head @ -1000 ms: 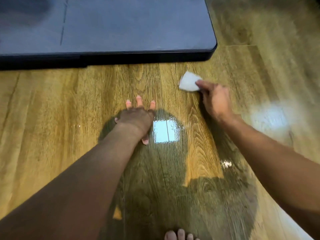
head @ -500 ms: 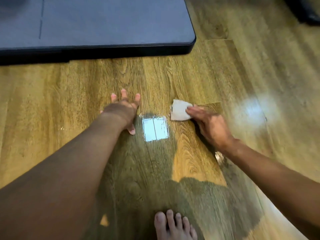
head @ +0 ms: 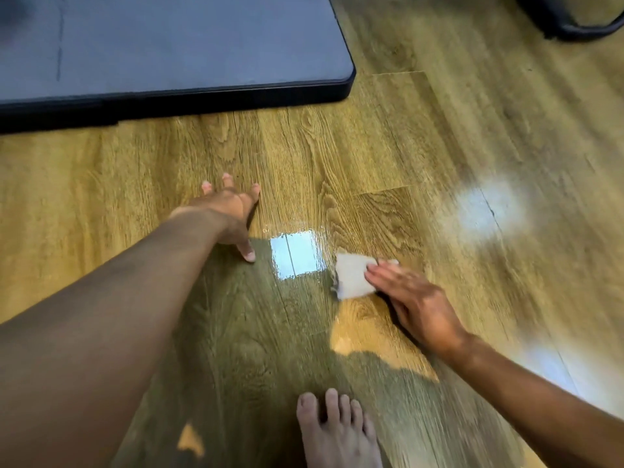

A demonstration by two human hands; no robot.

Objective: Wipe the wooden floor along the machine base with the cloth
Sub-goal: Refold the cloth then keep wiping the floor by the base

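Note:
A small folded white cloth (head: pixel 353 275) lies flat on the wooden floor (head: pixel 388 153), right of centre. My right hand (head: pixel 412 302) presses on its right part with flat fingers. My left hand (head: pixel 233 214) rests palm down on the floor to the left, fingers spread, holding nothing. The dark grey machine base (head: pixel 169 45) with a black rim fills the upper left, well beyond both hands.
My bare foot (head: pixel 334 430) stands on the floor at the bottom centre. A bright window reflection (head: pixel 295 253) shines between the hands. A black object (head: pixel 574 18) sits at the top right corner.
My right hand has dragged the cloth away from the machine base toward me. The left hand stays planted on the floor. My foot has come further into view.

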